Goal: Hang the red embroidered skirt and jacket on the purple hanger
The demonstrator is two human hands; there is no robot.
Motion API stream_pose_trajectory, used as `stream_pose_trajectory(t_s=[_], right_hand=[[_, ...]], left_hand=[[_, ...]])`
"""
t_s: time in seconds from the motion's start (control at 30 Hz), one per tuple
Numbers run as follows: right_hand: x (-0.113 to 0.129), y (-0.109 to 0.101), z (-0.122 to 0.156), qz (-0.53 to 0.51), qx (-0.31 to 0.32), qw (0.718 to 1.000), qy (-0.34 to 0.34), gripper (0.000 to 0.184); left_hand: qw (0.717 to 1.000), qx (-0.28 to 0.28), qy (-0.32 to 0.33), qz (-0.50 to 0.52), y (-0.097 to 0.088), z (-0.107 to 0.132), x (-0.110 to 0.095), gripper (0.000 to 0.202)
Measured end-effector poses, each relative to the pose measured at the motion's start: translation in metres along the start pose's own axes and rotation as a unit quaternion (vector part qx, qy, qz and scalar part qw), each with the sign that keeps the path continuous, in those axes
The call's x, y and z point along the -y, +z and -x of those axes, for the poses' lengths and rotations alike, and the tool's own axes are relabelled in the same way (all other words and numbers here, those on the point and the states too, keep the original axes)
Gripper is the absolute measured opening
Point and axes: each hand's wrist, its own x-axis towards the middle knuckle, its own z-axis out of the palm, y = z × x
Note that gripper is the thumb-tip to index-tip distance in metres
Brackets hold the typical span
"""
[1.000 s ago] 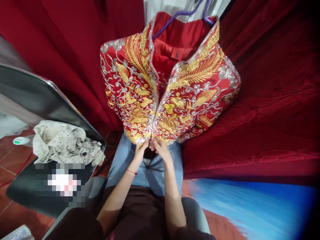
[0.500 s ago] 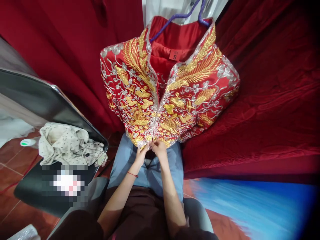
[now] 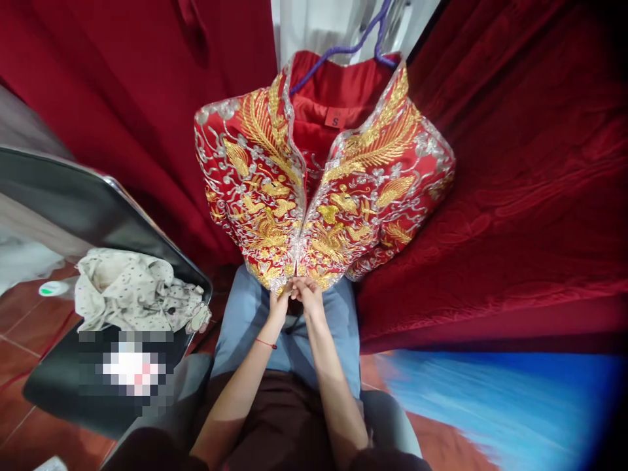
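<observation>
A red jacket (image 3: 333, 216) with gold and silver embroidery hangs in front of me on a purple hanger (image 3: 338, 50). Its collar stands apart at the top, and a size label (image 3: 335, 118) marked S shows inside. The front edges run together toward the bottom hem, just above my lap. My left hand (image 3: 279, 302) pinches the hem at the bottom of the front opening. Close beside it, my right hand (image 3: 308, 292) has its fingers bent and pinched at the same spot. Any small fastener between the fingertips is too small to make out.
To the left, a black chair (image 3: 73, 392) carries a pale dotted cloth bag (image 3: 127, 288) and a blurred-out item. A white-capped bottle (image 3: 53, 288) is behind it. Red curtains (image 3: 515, 196) hang on both sides. Blue fabric (image 3: 490, 392) lies at lower right.
The jacket's collar and hanger sit slightly lower and further left in view. My right hand's fingers have shifted a little and look less curled; both hands stay at the hem.
</observation>
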Motion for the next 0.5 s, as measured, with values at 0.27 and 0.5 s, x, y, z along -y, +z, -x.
stream_pose_trajectory(t_s=[0.27,0.5], right_hand=[[-0.006,-0.001,-0.015,-0.074,0.045,0.990,0.114,0.015],[-0.002,0.008,-0.019,-0.140,0.007,0.985,0.104,0.011]], left_hand=[[0.995,-0.028,-0.093,0.015,0.010,-0.004,0.001,0.053],[0.979,-0.146,-0.008,-0.141,0.043,-0.017,0.005,0.049]])
